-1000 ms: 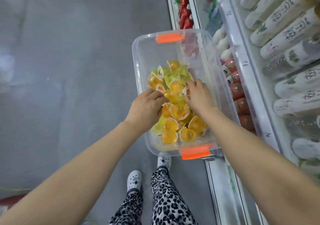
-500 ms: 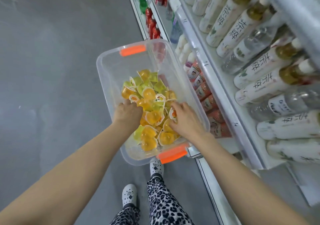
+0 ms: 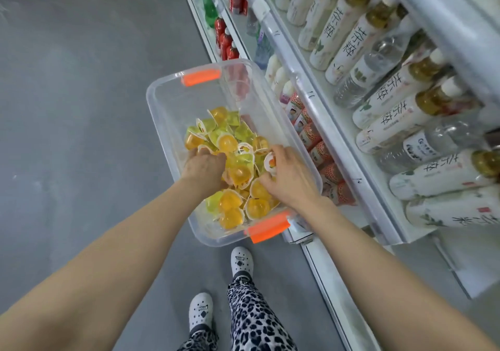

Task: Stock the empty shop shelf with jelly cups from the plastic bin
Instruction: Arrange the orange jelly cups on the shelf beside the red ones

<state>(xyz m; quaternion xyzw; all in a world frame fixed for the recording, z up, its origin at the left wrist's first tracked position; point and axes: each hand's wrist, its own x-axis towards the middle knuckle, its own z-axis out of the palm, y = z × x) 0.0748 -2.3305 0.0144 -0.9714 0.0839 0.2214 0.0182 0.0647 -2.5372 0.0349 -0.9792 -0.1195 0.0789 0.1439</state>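
A clear plastic bin (image 3: pixel 167 123) with orange handles sits on the grey floor beside the shop shelving. Its near half holds several orange and green jelly cups (image 3: pixel 230 145). Both of my hands are down inside the bin among the cups. My left hand (image 3: pixel 204 168) has its fingers curled into the pile at the left, gripping jelly cups. My right hand (image 3: pixel 288 179) is at the right side with fingers curled round a white-lidded jelly cup (image 3: pixel 270 162). The far half of the bin is bare.
White shelving (image 3: pixel 341 145) runs along the right, packed with tea and water bottles (image 3: pixel 359 42) above and red-patterned small bottles (image 3: pixel 322 153) lower down. Open grey floor (image 3: pixel 81 107) lies to the left. My feet in white clogs (image 3: pixel 242 260) stand just before the bin.
The view swung so more of the bottle shelf shows. Both hands stayed in the bin, digging deeper into the cups; my right hand now holds a white-lidded cup.
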